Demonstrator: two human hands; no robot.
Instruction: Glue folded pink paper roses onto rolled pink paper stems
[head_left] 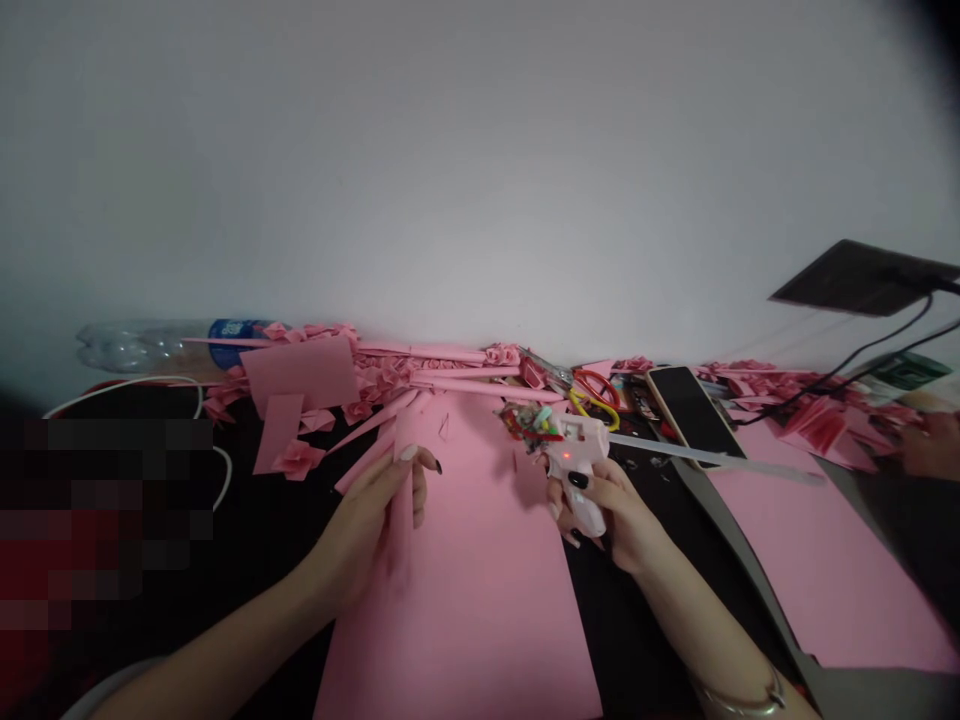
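My left hand (pixel 364 530) grips a narrow strip of pink paper (pixel 401 510) upright, with its lower end blurred. My right hand (pixel 607 515) is wrapped around the handle of a pale pink glue gun (pixel 577 465), which shows a small red light. A long, translucent glue stick (pixel 712 460) runs from the back of the gun toward the right. Both hands are above a large sheet of pink paper (pixel 469 610). The gun's nozzle is hidden from this angle.
Pink paper roses (pixel 382 378) and pink paper tubes (pixel 480 385) lie along the wall. Nearby are red-and-yellow-handled scissors (pixel 596 400), a phone (pixel 694 412), and a plastic bottle (pixel 172 345). Another pink sheet (pixel 825 560) lies on the right, beside a person's hand (pixel 930 445).
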